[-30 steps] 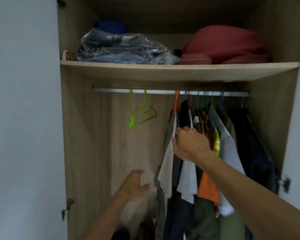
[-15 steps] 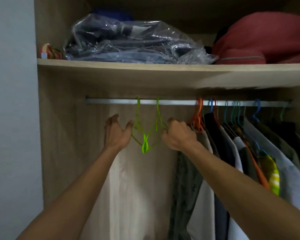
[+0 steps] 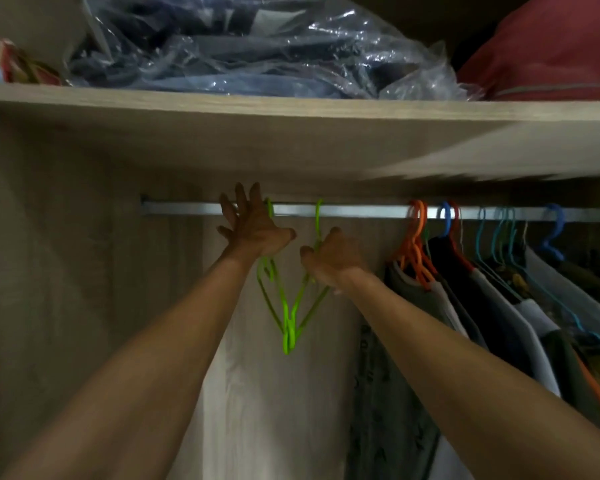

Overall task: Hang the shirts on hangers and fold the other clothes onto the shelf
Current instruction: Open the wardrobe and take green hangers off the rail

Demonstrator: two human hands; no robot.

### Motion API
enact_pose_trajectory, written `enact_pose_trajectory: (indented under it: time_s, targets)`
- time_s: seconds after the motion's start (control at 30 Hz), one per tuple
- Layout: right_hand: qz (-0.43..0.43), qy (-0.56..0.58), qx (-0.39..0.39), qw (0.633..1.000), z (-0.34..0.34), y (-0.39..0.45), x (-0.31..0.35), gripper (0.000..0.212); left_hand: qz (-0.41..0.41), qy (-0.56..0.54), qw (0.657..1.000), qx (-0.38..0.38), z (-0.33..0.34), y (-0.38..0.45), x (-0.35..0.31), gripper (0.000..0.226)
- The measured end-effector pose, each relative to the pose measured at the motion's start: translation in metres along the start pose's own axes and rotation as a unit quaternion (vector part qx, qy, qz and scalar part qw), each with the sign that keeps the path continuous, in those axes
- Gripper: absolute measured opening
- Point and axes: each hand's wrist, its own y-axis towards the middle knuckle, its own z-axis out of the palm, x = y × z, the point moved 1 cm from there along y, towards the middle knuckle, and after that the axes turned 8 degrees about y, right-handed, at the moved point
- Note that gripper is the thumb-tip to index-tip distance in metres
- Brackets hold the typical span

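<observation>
**Both my hands at the green hangers on the rail**

Two empty green hangers (image 3: 293,299) hang side by side from the metal rail (image 3: 354,211), their hooks over it and their lower corners crossing below my wrists. My right hand (image 3: 331,259) is curled round the neck of the right-hand hanger, just under its hook, thumb and fingers wrapped about the green wire. My left hand (image 3: 253,228) is up against the left-hand hanger with its fingers straight and spread, the fingertips reaching over the rail beside that hook; the palm lies against the wire, and I grip nothing with it.

To the right along the same rail hang the shirts (image 3: 471,306) already on hangers: orange hangers (image 3: 414,244) first, then blue and teal hooks, with grey, white, dark and olive cloth packed close together below them. They hang apart from my right hand.

Above the rail runs the wooden shelf (image 3: 222,109). On it lies a clear plastic bag (image 3: 257,46) of dark folded clothes, and to its right a red bundle (image 3: 551,53). At the shelf's left end sits something small and colourful, too blurred to make out.
</observation>
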Motion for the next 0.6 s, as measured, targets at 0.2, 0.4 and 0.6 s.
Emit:
enact_pose_trajectory:
  time_s: [0.2, 0.4, 0.6]
  targets:
    - [0.032, 0.06, 0.022, 0.997, 0.012, 0.012, -0.002, 0.061, 0.024, 0.053, 0.998, -0.01, 0.012, 0.009, 0.005, 0.094]
    - [0.016, 0.078, 0.012, 0.997, 0.02, 0.017, 0.001, 0.02, 0.061, 0.063, 0.994, -0.061, 0.018, 0.01, 0.014, 0.079]
    - [-0.048, 0.019, -0.039, 0.998, 0.013, 0.02, 0.006, 0.008, 0.082, 0.046, 0.993, -0.076, 0.021, 0.011, 0.017, 0.075]
